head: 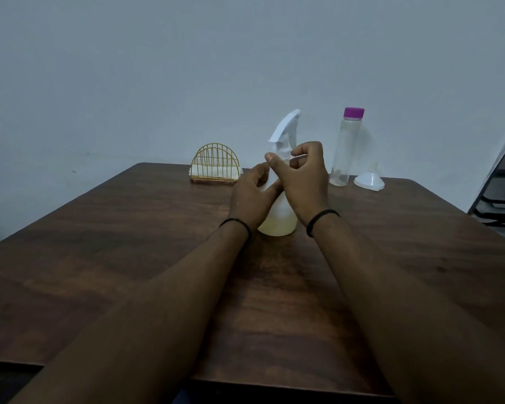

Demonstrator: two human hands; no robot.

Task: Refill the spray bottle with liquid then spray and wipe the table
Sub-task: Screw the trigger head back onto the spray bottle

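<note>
A translucent spray bottle (279, 225) with a white trigger head stands upright in the middle of the dark wooden table (129, 243). Pale yellowish liquid fills its lower part. My left hand (250, 199) wraps the bottle's body from the left. My right hand (302, 179) grips the neck just under the trigger head, thumb and fingers curled around the collar. Behind and to the right stands a clear plastic bottle (346, 147) with a purple cap, nearly empty. A white funnel (369, 179) lies mouth down beside it.
A gold wire napkin holder (215, 166) with white napkins stands at the table's far edge, left of the spray bottle. A plain wall rises right behind the table. Dark chair frames (499, 199) show at the far right, past the table's edge.
</note>
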